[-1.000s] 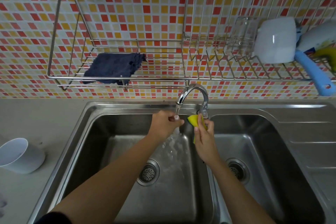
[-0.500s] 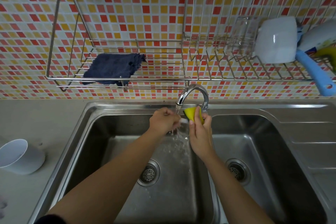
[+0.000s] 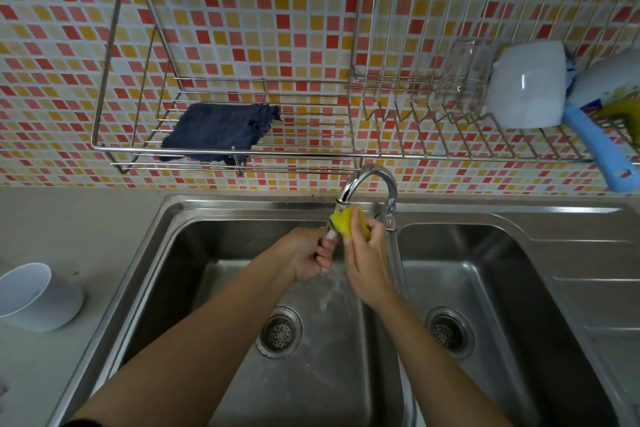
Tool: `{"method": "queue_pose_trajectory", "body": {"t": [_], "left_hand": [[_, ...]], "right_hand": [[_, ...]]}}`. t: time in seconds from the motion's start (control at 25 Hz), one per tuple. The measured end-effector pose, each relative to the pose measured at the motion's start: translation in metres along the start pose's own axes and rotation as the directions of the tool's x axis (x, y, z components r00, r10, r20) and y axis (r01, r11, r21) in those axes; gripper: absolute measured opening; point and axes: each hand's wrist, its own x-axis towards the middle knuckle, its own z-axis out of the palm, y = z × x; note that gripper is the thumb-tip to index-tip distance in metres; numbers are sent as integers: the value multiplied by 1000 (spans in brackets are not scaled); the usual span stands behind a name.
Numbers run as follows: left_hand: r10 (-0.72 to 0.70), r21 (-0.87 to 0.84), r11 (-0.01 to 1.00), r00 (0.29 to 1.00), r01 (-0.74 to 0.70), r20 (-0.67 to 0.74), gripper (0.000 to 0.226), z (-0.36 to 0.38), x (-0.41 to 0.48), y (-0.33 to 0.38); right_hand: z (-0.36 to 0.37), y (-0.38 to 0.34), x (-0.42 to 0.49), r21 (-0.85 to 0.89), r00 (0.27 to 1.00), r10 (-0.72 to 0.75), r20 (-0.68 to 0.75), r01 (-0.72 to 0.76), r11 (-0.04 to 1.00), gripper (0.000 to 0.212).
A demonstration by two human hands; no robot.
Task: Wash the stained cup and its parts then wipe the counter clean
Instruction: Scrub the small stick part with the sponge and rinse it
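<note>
2 hands met just beneath the spout of the faucet [image 3: 367, 180], over the left basin of the steel sink [image 3: 242, 204], a spot that would let the runoff fall toward the drain [image 3: 280, 332] rather than onto the counter [image 3: 69, 218]. The left hand [image 3: 308, 260] was clenched around a small whitish part [image 3: 331, 235]. Only its tip poked out past the fingers, so I could not tell which piece of the cup it was. The right hand [image 3: 367, 263] pinched a yellow sponge [image 3: 346, 220], folded over that tip, which suited scrubbing a narrow piece from 2 sides at once. Droplets on the basin floor below suggested that water was running, though the stream itself was hard to make out. The white cup [image 3: 34, 295] lay tipped on the counter to the left of the sink, well apart from both hands and apparently waiting its turn. A dark blue cloth [image 3: 221, 130] sat on the wire rack [image 3: 114, 55] on the tiled wall, within reach for the wiping step, which I judged not yet begun. Further right on the rack, a white mug [image 3: 526, 87] and a clear glass [image 3: 464, 73] sat upended, presumably to drain.
</note>
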Motion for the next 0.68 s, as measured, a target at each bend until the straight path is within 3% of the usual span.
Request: {"method": "queue_pose_trajectory", "body": {"t": [0.08,0.24,0.36,0.4,0.48,0.56,0.68], "left_hand": [[-51,-40,998,998,52,31,37,-2,1,-1],[-73,-138,987,996,80,59,40,-2,1,-2],[-46,-114,992,998,50,32,33,-1,0,-3],[-18,-100,995,1000,19,16,31,-1,-1,-4],[85,-17,996,995,-86,-43,24,1,-4,-5],[223,146,967,971,-209,-85,14,1,-5,-12],[391,420,842,919,-338,-46,13,-5,-3,-28]], "right_hand": [[0,3,3,38,994,88,-66,-86,996,56],[-1,0,-3,-5,998,-63,15,63,998,58],[0,2,1,42,995,67,-80,-64,997,58],[-1,0,1,28,997,53,-49,-51,998,60],[0,2,-2,16,1000,-19,24,19,1000,61],[-2,3,0,68,999,33,-17,-32,997,58],[-3,5,-1,2,1000,-26,10,26,1000,57]]}}
